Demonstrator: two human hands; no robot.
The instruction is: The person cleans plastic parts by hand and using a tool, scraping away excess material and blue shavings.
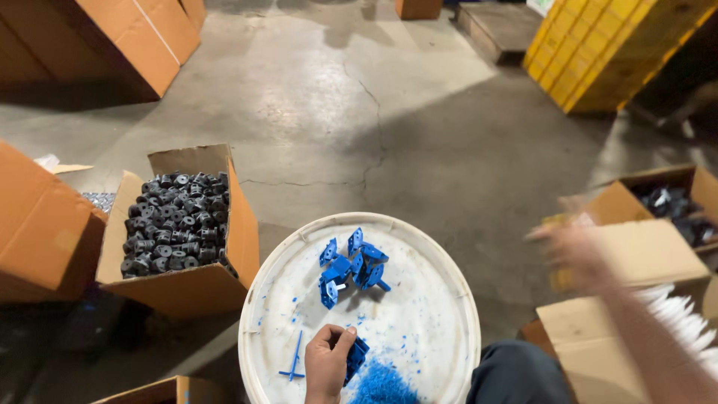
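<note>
Head view, left hand (327,360) clamped on blue part (357,356) over white lid (441,329), right hand (576,251) blurred, grip unclear.

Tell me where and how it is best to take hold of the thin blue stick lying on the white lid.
Probably pinch the blue stick on its bare upper shaft, coming from above. It lies flat on the white lid, with a small crosspiece at its lower end, beside the left hand, and nothing covers it.
</note>
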